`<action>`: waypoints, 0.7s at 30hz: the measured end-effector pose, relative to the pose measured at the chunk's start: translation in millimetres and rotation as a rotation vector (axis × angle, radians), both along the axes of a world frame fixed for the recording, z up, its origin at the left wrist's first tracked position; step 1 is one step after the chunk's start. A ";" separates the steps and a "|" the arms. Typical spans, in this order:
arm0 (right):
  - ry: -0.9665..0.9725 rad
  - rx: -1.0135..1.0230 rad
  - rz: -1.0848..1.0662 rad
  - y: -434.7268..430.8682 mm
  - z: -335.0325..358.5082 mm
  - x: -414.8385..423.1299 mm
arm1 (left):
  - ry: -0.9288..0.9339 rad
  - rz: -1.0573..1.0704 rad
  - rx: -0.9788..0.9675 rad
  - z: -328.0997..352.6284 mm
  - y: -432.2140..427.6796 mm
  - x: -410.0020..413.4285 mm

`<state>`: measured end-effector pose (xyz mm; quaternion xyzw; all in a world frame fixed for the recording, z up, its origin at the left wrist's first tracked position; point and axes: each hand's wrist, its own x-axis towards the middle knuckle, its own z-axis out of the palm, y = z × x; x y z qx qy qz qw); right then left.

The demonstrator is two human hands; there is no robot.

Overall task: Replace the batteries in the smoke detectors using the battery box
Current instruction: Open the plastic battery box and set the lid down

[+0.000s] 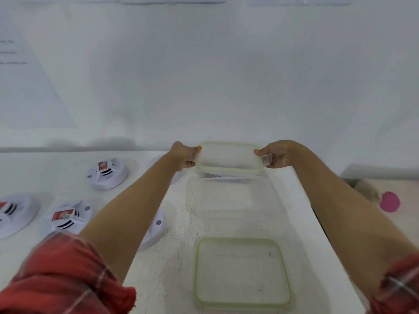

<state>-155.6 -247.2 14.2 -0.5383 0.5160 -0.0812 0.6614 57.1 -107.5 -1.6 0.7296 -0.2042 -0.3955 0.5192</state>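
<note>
My left hand [184, 155] and my right hand [275, 155] grip the two ends of a clear lid with a green rim [229, 156], held tilted above a clear box [226, 175] at the back of the white table. What lies in that box is hidden by the lid. A second clear box [231, 198], open, stands just in front of it. Its green-rimmed lid [241, 271] lies flat near the table's front edge. Several white smoke detectors lie to the left: one [108, 174] at the back, two [68, 219] [13, 213] at the front left.
Two more detectors [154, 230] [156, 162] show partly behind my left forearm. The table's right edge [317, 214] drops to a floor with a pink round object [390, 201]. A white wall rises right behind the table.
</note>
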 end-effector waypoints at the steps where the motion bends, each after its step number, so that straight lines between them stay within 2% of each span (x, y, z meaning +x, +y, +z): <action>1: -0.023 0.008 -0.014 0.2 0.1 -0.6 | -0.028 0.033 -0.012 -2.0 -2.1 1.3; 5: -0.091 0.031 -0.068 4.3 -0.6 -2.6 | -0.125 0.064 0.050 -4.7 -0.4 1.1; 9: -0.064 0.085 -0.008 10.5 0.8 -2.7 | 0.105 -0.154 0.123 2.9 11.4 -15.9; 11: 0.134 0.051 0.178 13.5 6.2 -6.5 | 0.193 -0.229 0.099 5.6 11.3 -25.6; 13: 0.383 -0.095 0.363 11.0 11.8 -11.5 | 0.209 -0.222 0.039 6.3 4.8 -32.7; 15: 0.459 -0.238 0.377 5.7 14.3 -12.4 | 0.185 -0.192 0.015 5.3 -1.1 -37.6; 17: 0.361 -0.320 0.298 0.7 12.4 -6.9 | 0.205 -0.168 0.007 3.2 -5.7 -38.7; 21: -0.007 -0.151 0.170 9.4 0.8 15.2 | 0.328 -0.121 -0.024 0.9 -11.4 -35.9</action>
